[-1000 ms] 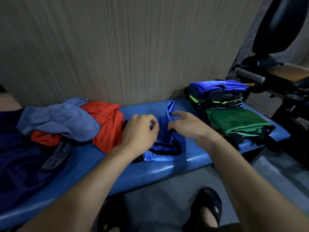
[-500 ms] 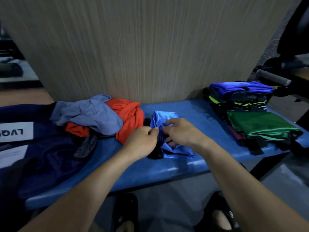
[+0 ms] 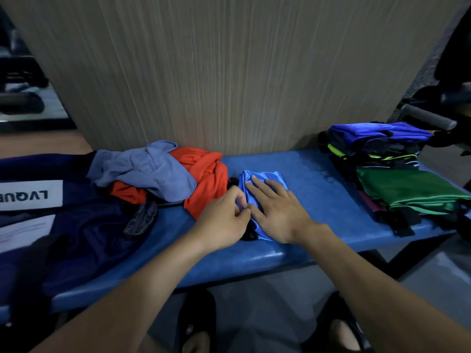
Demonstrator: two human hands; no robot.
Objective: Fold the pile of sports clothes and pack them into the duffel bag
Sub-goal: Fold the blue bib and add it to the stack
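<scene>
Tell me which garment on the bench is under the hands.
The shiny blue garment, folded mid-bench: right hand flat on it, left hand pinching its edge. Others lie untouched.

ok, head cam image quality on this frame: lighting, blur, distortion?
Head view: dim overall, with the navy duffel bag nearly swallowed in shadow at left; soft sheen on the blue bench and green garment; wide-angle bowing bends the wall panel's edges; both hands on the blue garment reasonably sharp; corners smeared.

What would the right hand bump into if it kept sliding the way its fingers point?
The right hand points up-left across the blue cloth. Past its edge, probably the orange shirt, otherwise the wall; depth is unclear.
</scene>
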